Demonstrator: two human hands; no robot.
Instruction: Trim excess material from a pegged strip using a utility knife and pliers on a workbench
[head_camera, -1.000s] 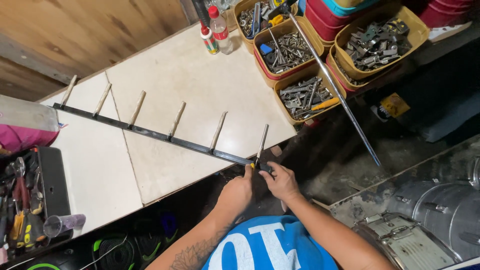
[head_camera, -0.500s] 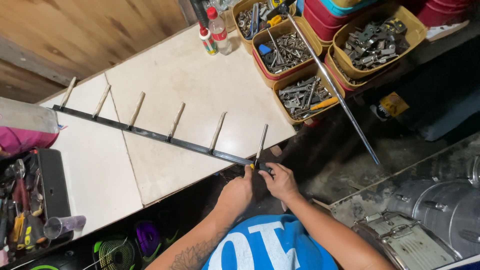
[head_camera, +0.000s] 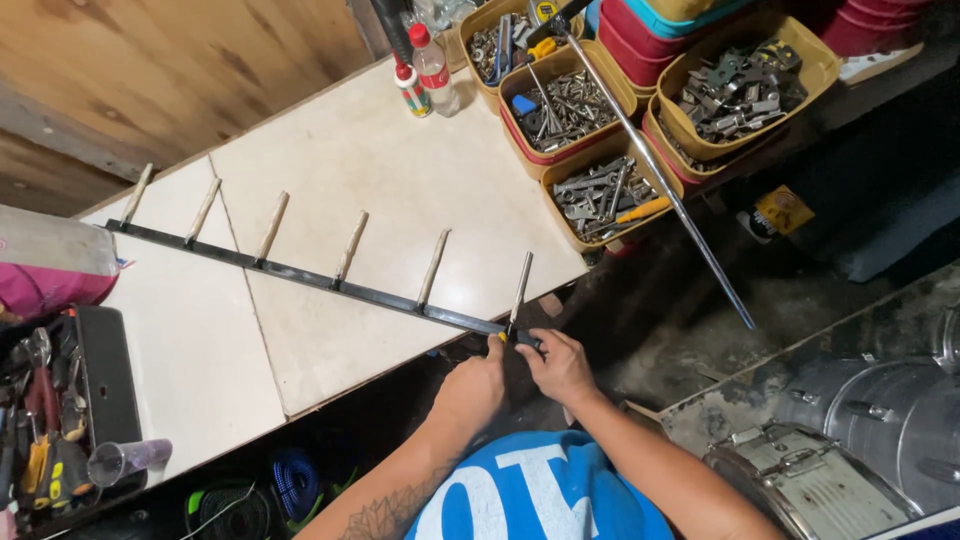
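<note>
Left hand (head_camera: 478, 378): curled, fingertips pinching the near end of the black metal bar (head_camera: 310, 278) from its 7 o'clock side.
Right hand (head_camera: 558, 362): fingers closed on the same bar end, at 3 o'clock of the left hand.
Bar: lies slantwise across the white desk (head_camera: 370, 170), six pale pegs (head_camera: 352, 247) standing off it toward 12 o'clock.
Bins (head_camera: 745, 85): yellow tubs of metal hardware at 1 o'clock.
Rod (head_camera: 660, 190): shiny, leaning over the bins.

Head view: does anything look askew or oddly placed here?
Yes. A long metal rod leans from the bins out past the table edge, unsupported. The black pegged bar lies diagonally, its near end overhanging where both hands grip it.
</note>
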